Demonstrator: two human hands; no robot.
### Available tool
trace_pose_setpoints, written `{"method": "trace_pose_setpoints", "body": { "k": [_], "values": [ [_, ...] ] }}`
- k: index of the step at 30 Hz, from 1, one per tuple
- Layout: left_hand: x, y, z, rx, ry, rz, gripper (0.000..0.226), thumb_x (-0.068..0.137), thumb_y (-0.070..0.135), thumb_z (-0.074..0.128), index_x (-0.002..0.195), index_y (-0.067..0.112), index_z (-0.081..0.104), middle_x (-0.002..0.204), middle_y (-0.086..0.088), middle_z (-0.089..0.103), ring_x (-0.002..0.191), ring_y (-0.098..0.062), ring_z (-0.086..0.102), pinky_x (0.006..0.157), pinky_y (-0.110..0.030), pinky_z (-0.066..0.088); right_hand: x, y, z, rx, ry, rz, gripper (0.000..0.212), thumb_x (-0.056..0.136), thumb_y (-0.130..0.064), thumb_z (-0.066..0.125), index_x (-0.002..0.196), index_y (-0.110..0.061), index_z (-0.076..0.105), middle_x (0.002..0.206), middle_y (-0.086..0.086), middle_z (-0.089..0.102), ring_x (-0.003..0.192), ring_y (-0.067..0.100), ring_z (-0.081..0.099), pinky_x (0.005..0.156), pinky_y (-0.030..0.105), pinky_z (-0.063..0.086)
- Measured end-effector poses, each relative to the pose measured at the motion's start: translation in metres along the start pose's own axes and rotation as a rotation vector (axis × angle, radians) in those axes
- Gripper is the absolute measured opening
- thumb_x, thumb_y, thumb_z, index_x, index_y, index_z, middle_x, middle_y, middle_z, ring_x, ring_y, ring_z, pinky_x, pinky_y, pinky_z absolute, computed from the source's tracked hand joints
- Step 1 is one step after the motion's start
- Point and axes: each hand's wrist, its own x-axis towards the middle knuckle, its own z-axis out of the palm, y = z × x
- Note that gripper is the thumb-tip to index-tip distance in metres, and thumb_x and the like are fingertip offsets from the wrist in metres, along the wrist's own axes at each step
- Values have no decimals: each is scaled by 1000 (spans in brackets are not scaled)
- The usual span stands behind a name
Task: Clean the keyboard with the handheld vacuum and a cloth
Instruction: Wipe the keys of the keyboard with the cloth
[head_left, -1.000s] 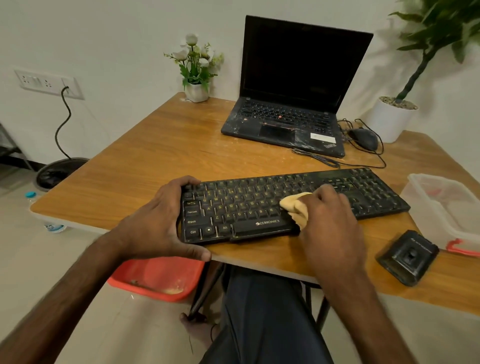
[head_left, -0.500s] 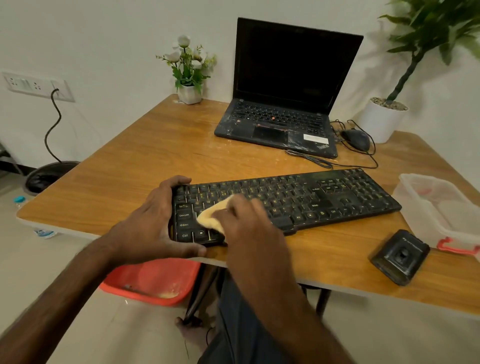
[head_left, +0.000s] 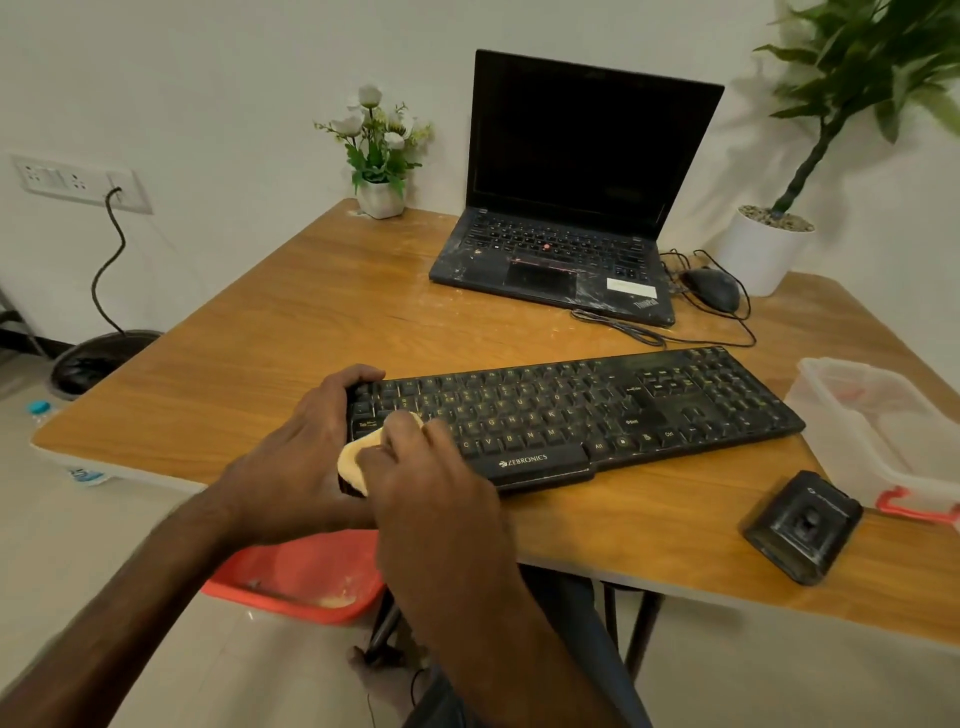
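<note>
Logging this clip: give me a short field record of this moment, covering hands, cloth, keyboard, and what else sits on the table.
left hand: grips the keyboard's left end
right hand: presses the cloth on the left keys
cloth: yellow, bunched, mostly hidden under the hand
keyboard: black, flat on the table near its front edge
table: wooden
laptop: open, screen dark, at the back
mouse: right of the laptop
plastic box: right edge

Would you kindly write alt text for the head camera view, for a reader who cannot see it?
A person's right hand presses a yellow cloth onto the left end of a black keyboard, which the left hand grips at that end. Behind on the wooden table sit an open laptop, a mouse and a small flower pot.
</note>
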Motion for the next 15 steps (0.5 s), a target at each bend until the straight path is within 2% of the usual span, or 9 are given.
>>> {"method": "trace_pose_setpoints", "body": {
  "k": [2,4,6,9,12,14,15],
  "values": [
    [0,0,-1,-18,-15,-19,130,43,84,75,148,42,10,138,20,32,124,5,41,94,-12,40,0,21,-9,16,5,60,31,70,-11,75,100,-15,74,109,2,63,93,17,61,60,19,51],
    [0,-1,-1,-20,-25,-25,131,42,89,74,146,45,8,139,17,32,125,2,42,96,-14,37,-2,57,-27,-76,9,155,43,84,-11,64,127,-21,63,127,-2,53,110,12,50,80,18,41],
    [1,-2,0,-14,-20,-15,130,42,89,73,146,45,8,140,15,32,126,2,41,100,-16,35,-5,90,-46,-149,58,278,50,91,-12,61,138,-26,52,132,-6,44,114,8,40,87,19,38],
    [2,-2,1,-6,-23,-9,130,43,88,74,147,43,8,140,15,32,126,1,40,99,-15,35,-1,103,-53,-282,20,406,52,92,-16,63,141,-22,48,138,-2,39,123,14,39,95,28,44],
    [2,-1,0,-4,-24,-12,131,43,88,74,147,43,9,140,14,32,126,1,41,100,-17,36,3,78,-42,-245,-102,366,50,95,-19,60,142,-15,42,148,3,31,132,18,35,101,29,44],
    [2,0,0,-2,-23,-16,132,42,88,74,147,43,9,140,15,32,125,2,41,100,-17,38,9,56,-21,-183,-72,299,45,96,-21,57,139,-14,44,147,5,33,129,18,38,95,28,46],
    [2,0,0,-1,-23,-17,133,41,89,74,147,43,9,139,18,30,124,3,41,97,-15,39,12,43,-1,-128,-46,247,41,97,-22,56,136,-15,47,143,5,38,122,16,41,88,27,48]
  ]
}}
